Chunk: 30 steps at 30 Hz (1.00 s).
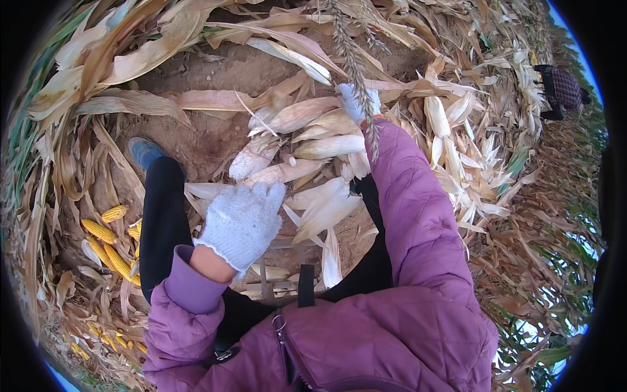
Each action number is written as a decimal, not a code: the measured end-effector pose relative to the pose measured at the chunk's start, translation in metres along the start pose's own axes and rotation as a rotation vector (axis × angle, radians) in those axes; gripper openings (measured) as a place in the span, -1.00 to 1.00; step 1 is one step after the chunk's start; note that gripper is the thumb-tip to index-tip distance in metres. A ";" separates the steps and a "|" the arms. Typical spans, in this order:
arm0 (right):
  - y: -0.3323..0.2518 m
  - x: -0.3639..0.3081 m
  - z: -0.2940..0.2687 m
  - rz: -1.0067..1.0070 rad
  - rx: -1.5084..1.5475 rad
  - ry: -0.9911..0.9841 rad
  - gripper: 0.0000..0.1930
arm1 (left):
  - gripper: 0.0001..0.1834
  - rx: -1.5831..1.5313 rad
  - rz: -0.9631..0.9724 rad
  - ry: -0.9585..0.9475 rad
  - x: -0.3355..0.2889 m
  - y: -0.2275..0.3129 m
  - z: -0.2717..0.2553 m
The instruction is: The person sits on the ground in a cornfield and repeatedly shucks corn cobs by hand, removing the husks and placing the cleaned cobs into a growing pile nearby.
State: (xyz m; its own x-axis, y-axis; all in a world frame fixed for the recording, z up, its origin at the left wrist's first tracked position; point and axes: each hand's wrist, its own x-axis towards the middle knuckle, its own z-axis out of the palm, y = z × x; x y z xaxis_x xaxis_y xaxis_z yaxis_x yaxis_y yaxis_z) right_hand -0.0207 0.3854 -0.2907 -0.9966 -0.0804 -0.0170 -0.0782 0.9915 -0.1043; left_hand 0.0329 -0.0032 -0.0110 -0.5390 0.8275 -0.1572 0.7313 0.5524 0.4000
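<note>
Where tassel [353, 64] crosses right grip [358, 103], hold unclear; ears [328, 147] overlap.

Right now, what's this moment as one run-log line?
left hand: gloved, by husk-covered ears | right hand: gloved, at their far edge | grips: unclear | bare yellow cobs: ground, left

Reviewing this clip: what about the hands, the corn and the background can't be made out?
All in the head view:
- Left hand: palm and any grip, hidden by its gloved back.
- Right hand: its grip, obscured by its own glove and the dry tassel in front.
- Ears in husks: kernels, covered by leaves.
- Distant yellow cobs: exact count, too small.
- Background person: hands, too small.
</note>
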 end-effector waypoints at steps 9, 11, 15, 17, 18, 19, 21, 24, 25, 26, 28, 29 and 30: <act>-0.114 -0.025 -0.244 -0.035 0.452 -0.033 -0.74 | -0.33 -0.015 -0.091 -0.025 0.006 -0.008 0.004; -0.140 -0.032 -0.277 -0.026 0.676 -0.036 -0.74 | -0.20 -0.088 -0.206 -0.102 0.012 -0.006 -0.013; -0.184 -0.051 -0.298 0.124 1.255 -0.051 -0.71 | 0.03 -0.469 -0.222 0.100 0.017 -0.006 -0.020; -0.204 -0.054 -0.293 0.225 1.487 0.038 -0.66 | -0.02 -0.840 -0.215 0.100 0.017 -0.008 -0.014; -0.210 -0.053 -0.284 0.269 1.618 0.114 -0.64 | -0.05 -0.998 -0.224 0.126 0.017 -0.006 -0.014; -0.215 -0.053 -0.277 0.291 1.641 0.169 -0.60 | -0.04 -0.961 -0.275 0.137 0.018 -0.008 -0.012; -0.213 -0.049 -0.261 0.350 1.500 0.042 -0.63 | -0.02 -0.883 -0.371 0.157 0.023 -0.013 -0.011; -0.210 -0.044 -0.263 0.361 1.416 -0.133 -0.63 | -0.08 -0.695 -0.414 0.226 0.024 -0.004 -0.023; -0.209 -0.045 -0.263 0.351 1.408 -0.140 -0.61 | -0.09 -0.798 -0.388 0.255 0.028 -0.007 -0.015; -0.206 -0.043 -0.261 0.331 1.410 -0.144 -0.63 | -0.09 -0.798 -0.388 0.268 0.029 -0.008 -0.010; -0.202 -0.037 -0.258 0.289 1.409 -0.151 -0.67 | -0.09 -0.803 -0.386 0.295 0.031 -0.008 -0.005; -0.201 -0.038 -0.264 0.259 1.321 -0.155 -0.64 | -0.10 -0.837 -0.376 0.293 0.033 -0.006 -0.005; -0.200 -0.038 -0.264 0.216 1.217 -0.118 -0.64 | -0.10 -0.871 -0.366 0.291 0.035 -0.003 -0.006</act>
State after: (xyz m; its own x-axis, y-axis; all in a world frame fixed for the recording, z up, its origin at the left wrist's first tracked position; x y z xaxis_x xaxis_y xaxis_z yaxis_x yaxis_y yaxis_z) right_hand 0.0264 0.2176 -0.0065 -0.9728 0.0013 -0.2317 0.2246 0.2510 -0.9416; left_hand 0.0092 0.0237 -0.0123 -0.8377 0.4991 -0.2218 -0.0005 0.4054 0.9141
